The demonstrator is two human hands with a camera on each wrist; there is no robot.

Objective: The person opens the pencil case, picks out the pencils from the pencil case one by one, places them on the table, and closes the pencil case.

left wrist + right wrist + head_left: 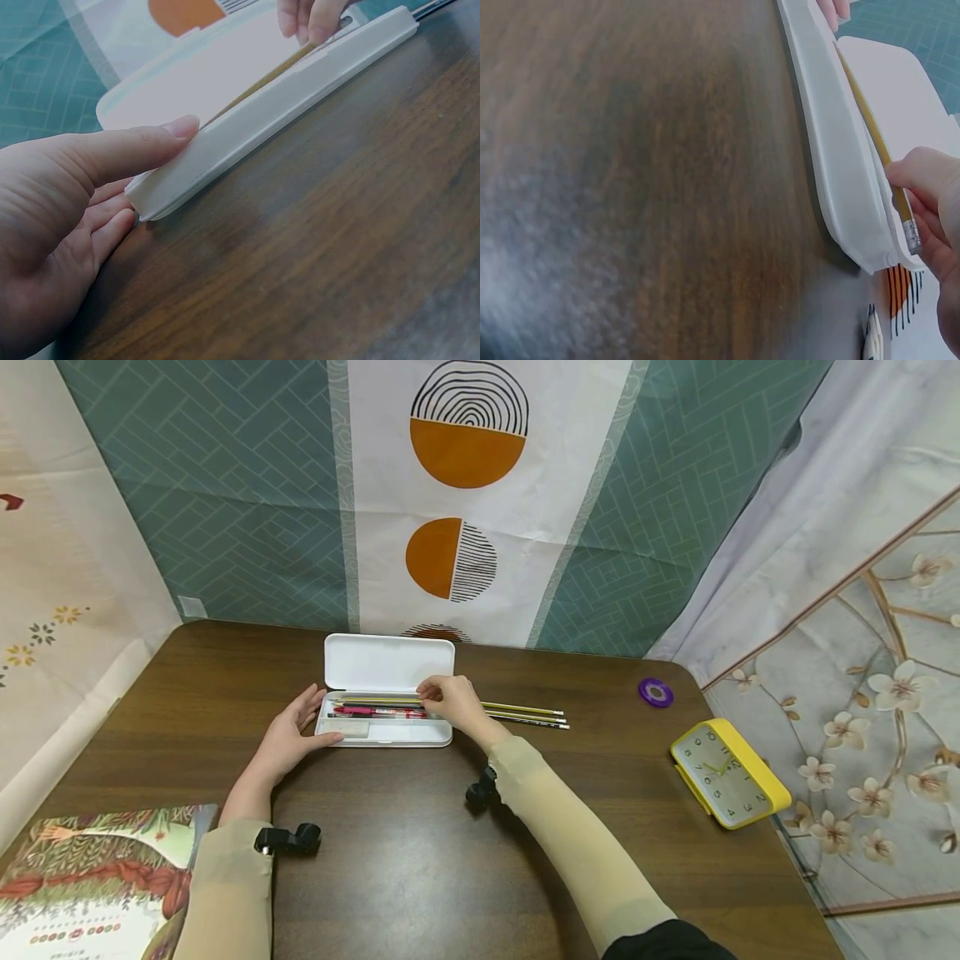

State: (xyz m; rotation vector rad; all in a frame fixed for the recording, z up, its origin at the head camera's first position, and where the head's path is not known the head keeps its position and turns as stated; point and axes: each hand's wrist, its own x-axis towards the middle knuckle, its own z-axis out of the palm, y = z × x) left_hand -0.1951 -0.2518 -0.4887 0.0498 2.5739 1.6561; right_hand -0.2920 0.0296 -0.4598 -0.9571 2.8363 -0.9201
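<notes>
An open white pencil case (401, 745) lies on the table with its lid (375, 660) tipped back. My left hand (288, 735) holds its left end, thumb over the front rim and fingers at the end wall. Over the right part of the case, my right hand (452, 697) pinches a yellow pencil (868, 112) near its eraser end; the pencil lies lengthwise along the case. A red pen (382, 712) and a whitish eraser (348, 727) are inside, beside other pencils partly hidden by the right hand.
Several striped pencils (525, 714) lie on the table to the right of the case. Farther right are a purple ring-shaped object (656, 692) and a yellow clock (723, 772). An illustrated book (105, 885) is at the front left. A patterned cloth (262, 510) hangs behind the table.
</notes>
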